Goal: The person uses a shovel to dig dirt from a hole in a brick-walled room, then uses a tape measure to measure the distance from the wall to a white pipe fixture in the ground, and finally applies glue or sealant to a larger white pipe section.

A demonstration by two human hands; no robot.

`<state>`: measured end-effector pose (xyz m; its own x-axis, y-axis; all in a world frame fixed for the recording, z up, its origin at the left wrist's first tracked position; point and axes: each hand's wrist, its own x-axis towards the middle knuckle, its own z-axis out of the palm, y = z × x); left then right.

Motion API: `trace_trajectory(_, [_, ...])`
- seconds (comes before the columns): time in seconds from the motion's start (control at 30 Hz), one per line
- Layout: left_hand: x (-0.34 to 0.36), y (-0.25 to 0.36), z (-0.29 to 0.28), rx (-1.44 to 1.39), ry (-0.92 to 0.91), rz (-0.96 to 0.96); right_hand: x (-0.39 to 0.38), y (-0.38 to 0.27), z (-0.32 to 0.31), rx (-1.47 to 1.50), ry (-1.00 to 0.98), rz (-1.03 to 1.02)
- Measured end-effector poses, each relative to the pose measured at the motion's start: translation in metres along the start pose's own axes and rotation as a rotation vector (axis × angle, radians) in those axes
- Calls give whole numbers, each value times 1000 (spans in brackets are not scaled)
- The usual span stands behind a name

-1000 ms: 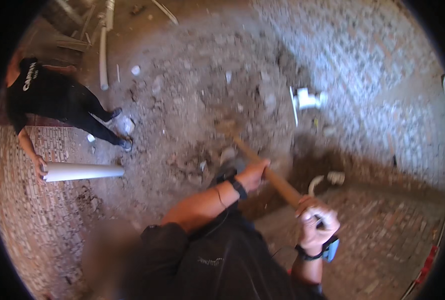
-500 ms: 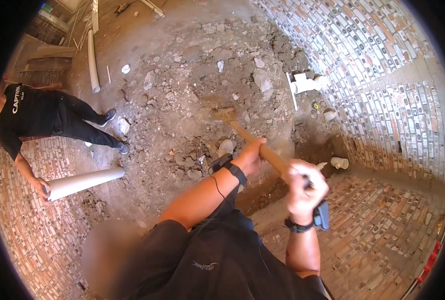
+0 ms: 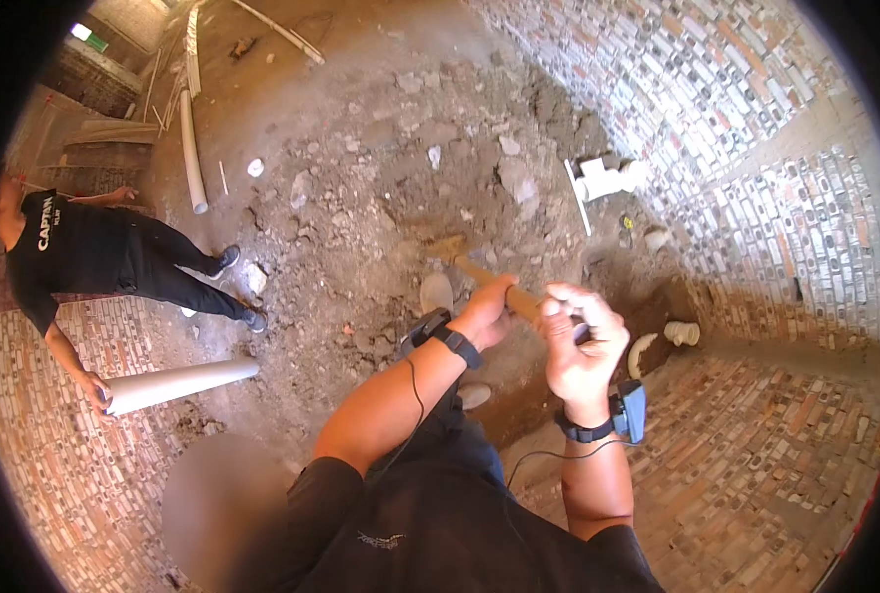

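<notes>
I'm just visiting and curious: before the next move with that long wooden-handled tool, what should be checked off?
1. Left hand wrapped around the wooden handle: ok.
2. Right hand firmly closed at the handle's near end: cannot tell; its fingers look only loosely curled.
3. Tool head free of the soil: cannot tell; it blends into the dirt.
4. Other person away from the tool head: ok; they stand well to the left, a hand on a white pipe.
5. White pipe fitting apart from the tool head: ok; it sits by the brick wall.
6. Ground even: not ok; it is lumpy and broken.
</notes>
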<state>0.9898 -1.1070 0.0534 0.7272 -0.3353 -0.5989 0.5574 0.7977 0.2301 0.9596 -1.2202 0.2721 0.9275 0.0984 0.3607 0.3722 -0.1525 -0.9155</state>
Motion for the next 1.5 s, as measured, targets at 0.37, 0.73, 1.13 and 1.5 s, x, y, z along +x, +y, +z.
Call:
trace_trajectory(0.37, [0, -2, 54, -95, 268, -26, 31, 37, -33, 262, -8, -1])
trace_trajectory(0.73, [112, -12, -97, 381, 493, -77, -33, 163, -6, -70, -139, 364])
trace_trajectory(1.13, [72, -61, -109, 933, 416, 5, -76, 167, 15, -461, -185, 322])
trace_trajectory(1.5, [64, -137, -140, 1520, 382, 58, -177, 199, -1, -945, -619, 879])
